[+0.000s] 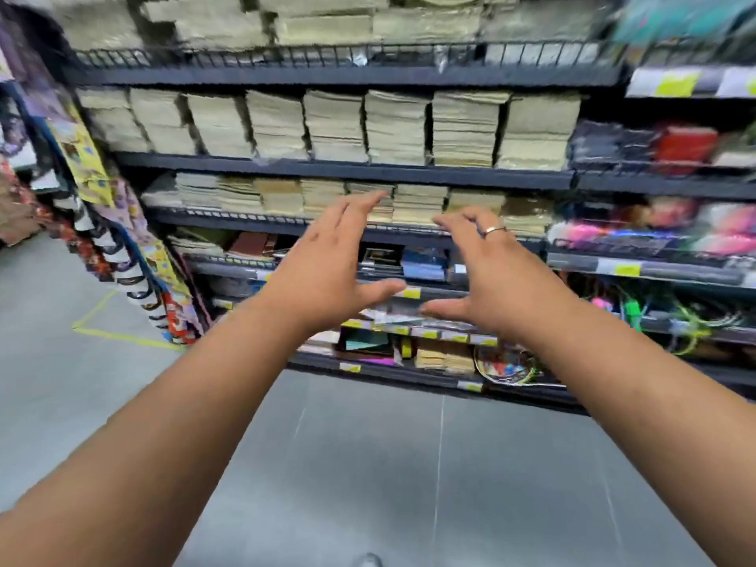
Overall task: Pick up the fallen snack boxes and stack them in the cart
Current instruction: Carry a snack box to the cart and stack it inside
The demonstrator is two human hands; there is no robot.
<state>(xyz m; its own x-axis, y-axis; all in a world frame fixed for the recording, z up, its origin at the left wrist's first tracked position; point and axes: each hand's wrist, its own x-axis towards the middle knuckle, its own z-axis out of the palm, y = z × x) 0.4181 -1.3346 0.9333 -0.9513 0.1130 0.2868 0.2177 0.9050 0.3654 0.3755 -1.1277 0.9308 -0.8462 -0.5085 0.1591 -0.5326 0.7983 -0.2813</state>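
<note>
Progress nil as seen: left hand [327,261] and right hand [495,276] hover empty, fingers released, before dark metal shelving [327,170]. Snack boxes and cart out of view; stacking likely all remains.

Both my arms reach forward, left hand [327,259] and right hand [487,276] spread, palms facing, holding nothing.
</note>
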